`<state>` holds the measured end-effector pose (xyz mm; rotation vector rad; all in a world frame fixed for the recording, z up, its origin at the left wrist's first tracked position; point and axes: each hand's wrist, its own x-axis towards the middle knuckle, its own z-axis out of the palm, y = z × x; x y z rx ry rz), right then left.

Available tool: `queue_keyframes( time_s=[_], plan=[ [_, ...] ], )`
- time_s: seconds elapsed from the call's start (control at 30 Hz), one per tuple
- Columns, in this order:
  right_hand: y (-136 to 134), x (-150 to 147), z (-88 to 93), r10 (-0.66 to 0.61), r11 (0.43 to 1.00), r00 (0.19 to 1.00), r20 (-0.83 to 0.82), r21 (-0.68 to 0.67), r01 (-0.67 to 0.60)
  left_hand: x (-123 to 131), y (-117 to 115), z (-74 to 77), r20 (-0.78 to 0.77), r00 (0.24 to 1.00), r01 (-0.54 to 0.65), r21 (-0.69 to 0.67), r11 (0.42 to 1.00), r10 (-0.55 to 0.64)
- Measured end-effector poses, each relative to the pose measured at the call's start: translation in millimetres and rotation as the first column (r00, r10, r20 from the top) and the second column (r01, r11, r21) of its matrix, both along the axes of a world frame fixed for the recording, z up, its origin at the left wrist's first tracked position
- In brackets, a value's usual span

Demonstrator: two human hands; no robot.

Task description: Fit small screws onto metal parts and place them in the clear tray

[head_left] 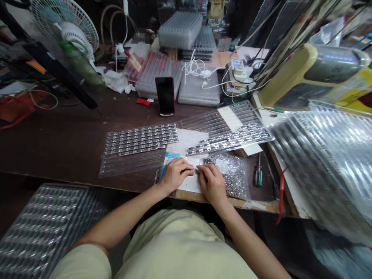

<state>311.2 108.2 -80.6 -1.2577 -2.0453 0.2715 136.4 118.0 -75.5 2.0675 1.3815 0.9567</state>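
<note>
My left hand [177, 173] and my right hand [212, 181] are close together over a white sheet [186, 188] at the table's front edge. Both have thumb and fingers drawn into a pinch. Small metal bits show between the fingertips, too tiny to name. Against my right hand lies a clear plastic bag [236, 184] full of small shiny metal parts. Beyond my left hand, a clear ribbed tray [130, 164] carries several dark strips with silvery pieces [142, 137]. Another ribbed tray [203, 124] rests slanted beyond my right hand, with similar strips [229, 142] along its near side.
A phone [165, 95] stands upright behind the trays. To the right are a green-handled screwdriver [258, 176] and a leaning stack of clear trays [319, 166]. Filled trays [40, 228] sit low at left. A fan [68, 27], white cables [196, 68] and more trays [180, 31] occupy the back.
</note>
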Motion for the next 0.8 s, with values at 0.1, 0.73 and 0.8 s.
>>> queue_keyframes(
  time_s=[0.1,0.73,0.8],
  plan=[
    [1,0,4.4,0.001,0.999,0.997,-0.074,-0.037,-0.004,-5,5,5.5,0.060,0.998,-0.017,0.005,1.000,0.017],
    [8,-31,7.6,0.030,0.996,0.995,0.100,-0.087,-0.021,-83,39,16.1,-0.293,0.867,-0.345,0.228,0.910,0.402],
    [8,-30,6.2,0.026,0.996,0.995,0.097,-0.092,-0.017,-67,45,22.6,-0.287,0.893,-0.289,0.227,0.930,0.347]
  ],
)
